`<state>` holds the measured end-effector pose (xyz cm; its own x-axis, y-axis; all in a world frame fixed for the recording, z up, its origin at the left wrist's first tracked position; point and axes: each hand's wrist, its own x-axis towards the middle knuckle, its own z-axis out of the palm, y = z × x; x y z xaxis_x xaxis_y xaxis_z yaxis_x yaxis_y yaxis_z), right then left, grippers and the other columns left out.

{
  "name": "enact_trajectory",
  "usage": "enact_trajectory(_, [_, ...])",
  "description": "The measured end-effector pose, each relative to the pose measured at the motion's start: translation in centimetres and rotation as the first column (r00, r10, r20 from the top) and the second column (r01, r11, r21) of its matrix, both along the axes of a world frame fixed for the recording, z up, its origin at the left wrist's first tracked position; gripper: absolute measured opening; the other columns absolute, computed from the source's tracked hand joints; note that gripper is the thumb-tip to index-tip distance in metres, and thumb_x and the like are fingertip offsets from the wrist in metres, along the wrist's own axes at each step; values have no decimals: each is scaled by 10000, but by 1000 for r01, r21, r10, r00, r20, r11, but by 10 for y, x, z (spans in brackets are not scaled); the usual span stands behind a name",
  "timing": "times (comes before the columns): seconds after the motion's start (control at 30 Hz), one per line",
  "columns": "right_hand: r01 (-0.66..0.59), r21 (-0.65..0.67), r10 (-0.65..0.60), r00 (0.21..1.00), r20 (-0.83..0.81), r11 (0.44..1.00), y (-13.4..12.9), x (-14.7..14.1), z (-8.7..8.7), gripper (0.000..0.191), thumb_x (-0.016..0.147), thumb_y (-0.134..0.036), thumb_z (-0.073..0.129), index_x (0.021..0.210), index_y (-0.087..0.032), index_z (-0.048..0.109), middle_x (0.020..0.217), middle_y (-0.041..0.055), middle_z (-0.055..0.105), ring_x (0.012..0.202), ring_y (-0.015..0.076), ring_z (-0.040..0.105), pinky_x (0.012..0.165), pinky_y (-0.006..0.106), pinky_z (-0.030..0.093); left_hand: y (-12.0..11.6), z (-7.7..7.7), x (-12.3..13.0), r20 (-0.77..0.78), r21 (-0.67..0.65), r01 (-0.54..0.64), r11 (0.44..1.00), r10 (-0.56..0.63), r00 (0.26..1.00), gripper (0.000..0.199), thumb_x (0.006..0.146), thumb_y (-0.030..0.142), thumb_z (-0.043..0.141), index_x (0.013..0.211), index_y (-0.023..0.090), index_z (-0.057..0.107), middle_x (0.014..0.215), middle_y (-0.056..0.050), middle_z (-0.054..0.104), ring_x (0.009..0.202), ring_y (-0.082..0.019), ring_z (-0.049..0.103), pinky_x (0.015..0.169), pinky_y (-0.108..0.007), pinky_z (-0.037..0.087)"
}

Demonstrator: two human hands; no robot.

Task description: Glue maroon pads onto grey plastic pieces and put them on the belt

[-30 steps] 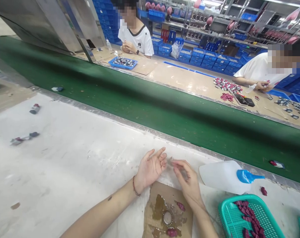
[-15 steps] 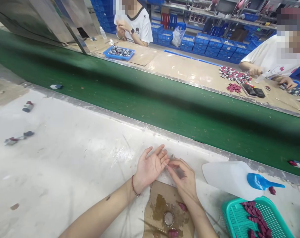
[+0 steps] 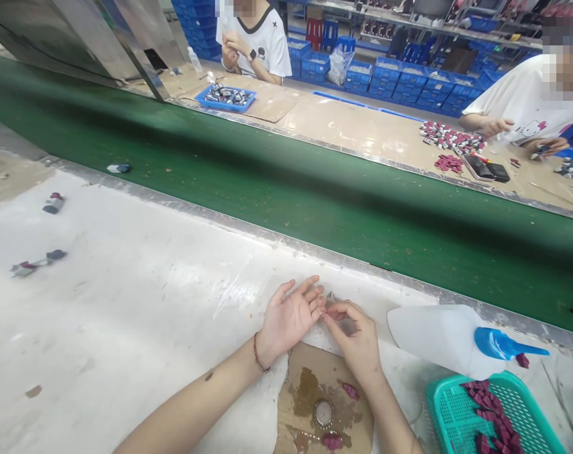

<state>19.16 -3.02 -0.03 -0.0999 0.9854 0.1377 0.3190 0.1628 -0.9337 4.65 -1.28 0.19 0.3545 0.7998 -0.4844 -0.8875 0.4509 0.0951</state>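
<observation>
My left hand (image 3: 291, 318) is turned palm up above the white table, its fingers spread and slightly curled. The thumb and forefinger of my right hand (image 3: 355, 337) pinch together at the left hand's little-finger side. Whatever they hold, if anything, is too small to make out. Below the hands lies a piece of cardboard (image 3: 291, 413) with wet brown stains. On it are a bottle cap (image 3: 323, 413) and small maroon pieces (image 3: 332, 440).
A white squeeze bottle (image 3: 433, 334) with a blue nozzle lies right of my hands, beside a green basket (image 3: 438, 403) of maroon pieces. Small parts (image 3: 53, 203) lie at left. Beyond the table runs a green conveyor belt (image 3: 267, 183); two people work across it.
Small parts on the belt have shifted to the right. My hands keep nearly the same pose. The hands of the person at far right have moved a little.
</observation>
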Motion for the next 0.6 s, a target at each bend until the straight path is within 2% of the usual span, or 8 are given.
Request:
enact_trajectory(0.23, [-15,28,14,1000,25,1000,0,0,0,78,806,-224,620,743,-222,666,710,19,705,651,178,649,629,280,545,0,-1,2,-13,12,-13,1000,13,1000,234,832,272,503,889,99,649,696,-49,601,579,-147,560,586,-253,455])
enact_trajectory(0.4, [25,11,-25,999,48,1000,4,7,-4,162,784,-373,671,722,-224,676,699,41,712,642,215,675,619,309,567,2,-4,4,63,107,7,994,-14,998,271,804,308,537,890,92,676,735,-76,659,669,-180,621,698,-281,451])
enact_trajectory(0.5, [8,-95,0,997,80,995,11,24,-21,263,700,-504,730,726,-245,695,740,73,739,680,279,709,646,372,597,6,-10,7,72,202,34,979,-49,996,305,783,324,547,910,89,696,779,-99,691,781,-234,660,869,-362,426])
enact_trajectory(0.6, [44,-114,-38,998,52,992,20,40,-46,333,580,-629,765,677,-316,706,753,102,737,698,352,716,544,432,595,14,-21,11,86,294,29,955,-57,995,378,758,350,526,933,70,710,821,-132,689,874,-307,662,1021,-512,313])
